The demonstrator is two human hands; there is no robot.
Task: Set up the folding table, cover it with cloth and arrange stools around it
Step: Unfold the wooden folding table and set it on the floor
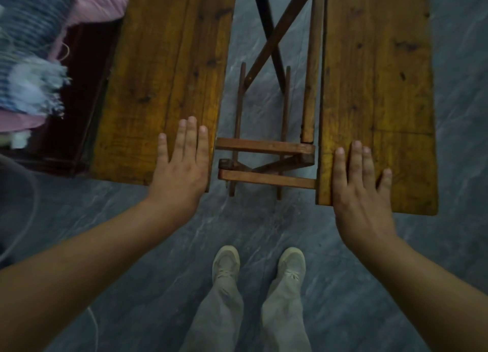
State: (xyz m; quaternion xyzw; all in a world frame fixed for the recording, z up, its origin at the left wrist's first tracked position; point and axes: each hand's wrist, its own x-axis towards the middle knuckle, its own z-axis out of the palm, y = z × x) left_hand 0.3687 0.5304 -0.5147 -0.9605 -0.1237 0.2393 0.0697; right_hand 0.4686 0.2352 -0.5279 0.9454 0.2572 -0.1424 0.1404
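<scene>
The folding table stands in front of me with its two yellow-brown wooden leaves apart. The left leaf (163, 69) and the right leaf (377, 87) leave a wide gap, through which the crossed legs and wooden frame bars (266, 164) show. My left hand (182, 164) lies flat, fingers spread, on the near inner corner of the left leaf. On the near inner edge of the right leaf my right hand (361, 190) rests flat too. Neither hand grips anything. No stool is in view.
A blue-and-white striped fringed cloth (31, 69) lies over pink bedding (100, 6) at the far left, beside a dark wooden piece of furniture (79, 109). My feet (258, 267) stand on the grey marbled floor just before the table. A thin cord (29, 219) curves at the left edge.
</scene>
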